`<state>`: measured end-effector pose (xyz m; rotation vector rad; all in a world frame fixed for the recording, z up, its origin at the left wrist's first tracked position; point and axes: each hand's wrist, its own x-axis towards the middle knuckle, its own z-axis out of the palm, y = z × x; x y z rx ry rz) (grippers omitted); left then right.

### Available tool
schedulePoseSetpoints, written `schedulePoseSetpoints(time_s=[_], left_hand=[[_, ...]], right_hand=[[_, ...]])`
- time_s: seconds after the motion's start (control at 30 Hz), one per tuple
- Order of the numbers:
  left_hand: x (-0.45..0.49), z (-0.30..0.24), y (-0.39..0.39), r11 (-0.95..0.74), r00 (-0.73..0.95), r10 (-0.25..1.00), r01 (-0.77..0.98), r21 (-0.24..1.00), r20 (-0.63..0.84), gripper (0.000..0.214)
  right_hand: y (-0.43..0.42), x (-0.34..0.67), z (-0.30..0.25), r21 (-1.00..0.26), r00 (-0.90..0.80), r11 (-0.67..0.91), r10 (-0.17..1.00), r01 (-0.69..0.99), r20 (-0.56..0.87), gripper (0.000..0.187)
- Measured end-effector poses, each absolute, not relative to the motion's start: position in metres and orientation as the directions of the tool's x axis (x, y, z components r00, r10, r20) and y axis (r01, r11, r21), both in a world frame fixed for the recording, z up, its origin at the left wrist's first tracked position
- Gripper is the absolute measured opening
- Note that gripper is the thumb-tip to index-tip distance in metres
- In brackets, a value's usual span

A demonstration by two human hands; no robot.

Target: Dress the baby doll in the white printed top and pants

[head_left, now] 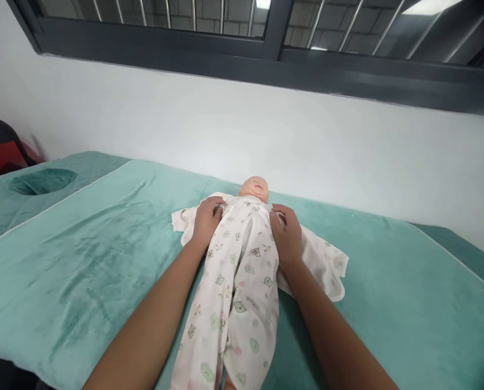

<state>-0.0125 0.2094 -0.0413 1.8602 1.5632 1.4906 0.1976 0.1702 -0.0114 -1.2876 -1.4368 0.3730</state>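
Note:
A baby doll (254, 187) lies on its back, its head toward the wall. White baby pants (250, 271) printed with small animals cover its body, the waist end up near the doll's chest. Under them a white baby shirt (323, 260) spreads out to both sides. My left hand (208, 218) is curled at the left edge of the pants' waist, fingertips on the cloth. At the right edge, my right hand (287, 230) pinches the waist with thumb and fingers. A bit of the doll's leg (228, 382) shows at the bottom.
A teal plush cover (104, 260) lies over the padded bed, with a round face hole (43, 181) at the left end. Behind stands a white wall (307, 141) below a dark-framed window (226, 51). A red and black chair (2, 151) is at far left.

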Motion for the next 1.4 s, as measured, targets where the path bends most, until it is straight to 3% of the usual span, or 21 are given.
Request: schedulePoseSetpoints(time_s=[0.1, 0.13, 0.23, 0.33, 0.53, 0.67, 0.83, 0.93, 1.03, 1.23, 1.4], left_hand=[[-0.014, -0.043, 0.199, -0.408, -0.135, 0.832, 0.508, 0.759, 0.538, 0.023], [-0.015, -0.044, 0.195, -0.407, -0.141, 0.833, 0.497, 0.766, 0.534, 0.023], [-0.018, -0.047, 0.182, -0.383, -0.168, 0.843, 0.48, 0.789, 0.512, 0.022], [-0.021, -0.05, 0.167, -0.352, -0.203, 0.846, 0.481, 0.803, 0.493, 0.025], [-0.026, -0.047, 0.108, -0.26, -0.351, 0.83, 0.444, 0.858, 0.433, 0.029], [-0.03, -0.051, 0.028, -0.173, -0.433, 0.859, 0.254, 0.951, 0.272, 0.021], [-0.03, -0.068, -0.073, -0.096, -0.32, 0.937, 0.154, 0.983, 0.141, 0.02], [-0.022, -0.074, -0.104, -0.15, -0.21, 0.954, 0.289, 0.946, 0.215, 0.024], [-0.01, -0.075, -0.112, -0.237, -0.138, 0.931, 0.476, 0.847, 0.338, 0.028], [0.009, -0.066, -0.108, -0.334, -0.099, 0.86, 0.633, 0.699, 0.501, 0.011], [0.014, -0.045, -0.114, -0.338, -0.179, 0.825, 0.603, 0.723, 0.535, 0.01]], right_hand=[[0.104, 0.194, -0.009, -0.65, 0.046, 0.491, 0.777, 0.58, 0.628, 0.011], [0.079, 0.194, -0.011, -0.615, -0.023, 0.52, 0.774, 0.593, 0.633, 0.004], [0.004, 0.193, -0.03, -0.536, -0.324, 0.628, 0.766, 0.564, 0.556, 0.016], [-0.048, 0.196, -0.058, -0.403, -0.45, 0.707, 0.691, 0.581, 0.565, 0.01], [-0.078, 0.191, -0.08, -0.327, -0.302, 0.561, 0.752, 0.761, 0.586, 0.035], [-0.077, 0.181, -0.072, -0.432, -0.186, 0.468, 0.814, 0.771, 0.55, 0.023], [-0.086, 0.178, -0.06, -0.684, -0.117, 0.472, 0.859, 0.557, 0.498, 0.014], [-0.099, 0.183, -0.048, -0.783, -0.093, 0.474, 0.872, 0.402, 0.48, 0.011], [-0.11, 0.191, -0.036, -0.802, -0.063, 0.491, 0.863, 0.34, 0.502, 0.01], [-0.11, 0.194, -0.041, -0.715, -0.15, 0.525, 0.841, 0.462, 0.52, 0.012], [-0.109, 0.184, -0.044, -0.6, -0.205, 0.59, 0.784, 0.541, 0.587, 0.019]])
